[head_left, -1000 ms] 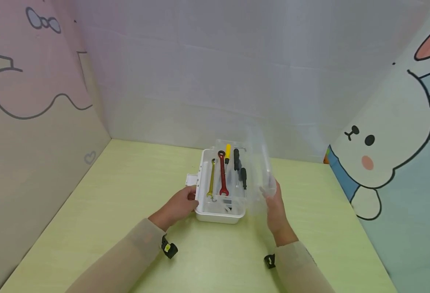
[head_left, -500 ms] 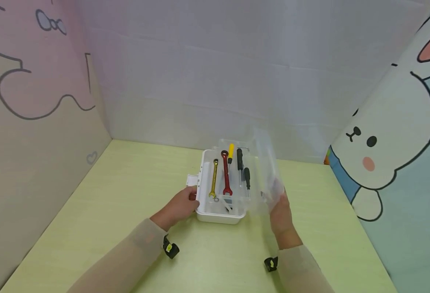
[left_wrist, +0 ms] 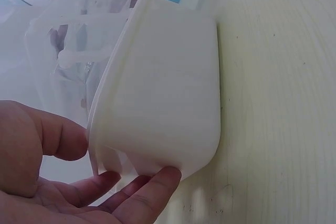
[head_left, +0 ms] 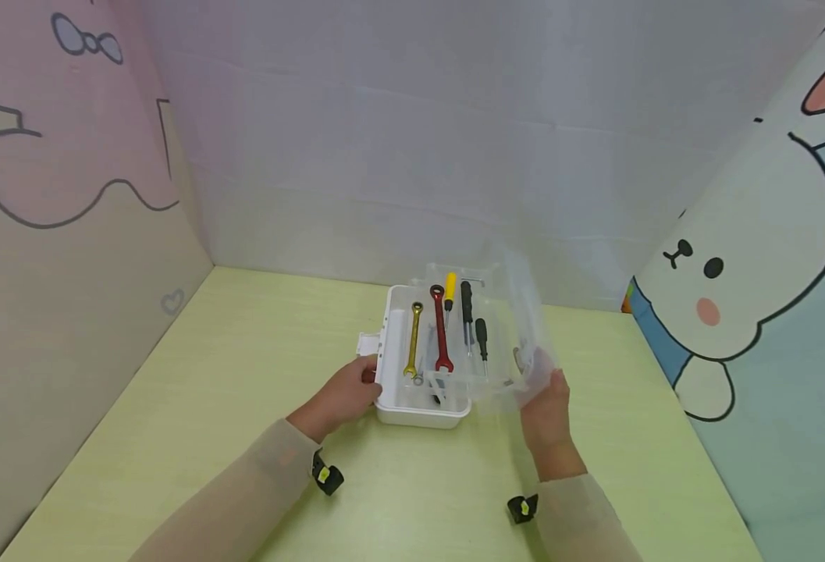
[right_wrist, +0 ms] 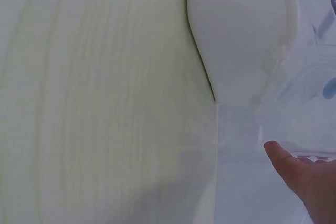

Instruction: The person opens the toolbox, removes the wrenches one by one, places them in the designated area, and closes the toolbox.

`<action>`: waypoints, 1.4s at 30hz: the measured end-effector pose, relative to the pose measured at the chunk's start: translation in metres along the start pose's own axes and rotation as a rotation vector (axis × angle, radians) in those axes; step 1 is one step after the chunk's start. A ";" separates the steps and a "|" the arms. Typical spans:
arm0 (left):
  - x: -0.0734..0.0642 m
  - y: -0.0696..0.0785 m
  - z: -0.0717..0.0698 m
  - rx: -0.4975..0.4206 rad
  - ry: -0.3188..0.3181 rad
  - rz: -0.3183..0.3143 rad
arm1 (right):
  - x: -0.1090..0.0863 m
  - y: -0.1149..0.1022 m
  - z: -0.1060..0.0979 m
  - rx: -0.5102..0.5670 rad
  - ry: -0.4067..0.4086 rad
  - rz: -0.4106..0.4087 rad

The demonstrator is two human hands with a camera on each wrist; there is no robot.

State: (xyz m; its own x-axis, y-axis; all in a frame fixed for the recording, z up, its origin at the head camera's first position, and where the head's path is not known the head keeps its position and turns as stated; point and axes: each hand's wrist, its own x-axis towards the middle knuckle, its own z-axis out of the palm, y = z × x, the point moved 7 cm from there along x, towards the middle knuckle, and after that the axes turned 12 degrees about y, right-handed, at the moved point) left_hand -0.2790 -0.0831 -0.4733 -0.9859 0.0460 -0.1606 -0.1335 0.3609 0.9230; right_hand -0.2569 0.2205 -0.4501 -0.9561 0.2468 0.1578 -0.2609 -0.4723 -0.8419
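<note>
A white toolbox point(head_left: 422, 418) stands on the table, its clear lid point(head_left: 524, 289) raised and tilted out to the right. Between box and lid spreads a clear tray point(head_left: 460, 380) carrying a yellow wrench point(head_left: 414, 339), a red wrench point(head_left: 441, 328), a yellow-handled screwdriver point(head_left: 450, 290) and two black-handled screwdrivers. My left hand point(head_left: 345, 394) grips the box's left side, thumb by the rim and fingers against the outer wall in the left wrist view. On the right, my right hand point(head_left: 547, 410) holds the lid's near outer part; in the right wrist view its thumb point(right_wrist: 281, 158) shows, the fingers mostly hidden.
A white latch point(head_left: 368, 344) sticks out from the box's left side. The light wooden table point(head_left: 257, 336) ends at a pale back wall point(head_left: 384, 156). Cartoon-printed side walls flank it, with a rabbit point(head_left: 756, 289) on the right.
The right hand has moved to the right with the lid, which leans further outward. The tray and its tools have shifted slightly right. My left hand stays on the box.
</note>
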 end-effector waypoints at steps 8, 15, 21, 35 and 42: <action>0.001 -0.001 0.000 0.003 -0.006 -0.006 | -0.004 -0.027 0.000 -0.175 0.030 -0.101; 0.002 -0.002 -0.001 0.002 -0.001 -0.019 | -0.005 -0.059 0.005 -0.771 0.110 -0.195; 0.000 -0.001 -0.001 -0.009 0.000 -0.008 | -0.006 -0.073 0.010 -1.013 0.123 -0.054; 0.001 -0.001 -0.001 0.025 0.009 0.002 | -0.004 -0.057 -0.028 -0.798 0.209 0.154; 0.000 -0.002 -0.001 0.013 0.005 0.002 | -0.008 -0.038 -0.056 -0.629 0.294 0.324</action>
State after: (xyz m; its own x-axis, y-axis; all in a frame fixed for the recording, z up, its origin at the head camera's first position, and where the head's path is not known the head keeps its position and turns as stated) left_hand -0.2785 -0.0846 -0.4749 -0.9868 0.0424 -0.1566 -0.1298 0.3732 0.9186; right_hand -0.2325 0.2838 -0.4484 -0.8743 0.4345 -0.2164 0.2356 -0.0101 -0.9718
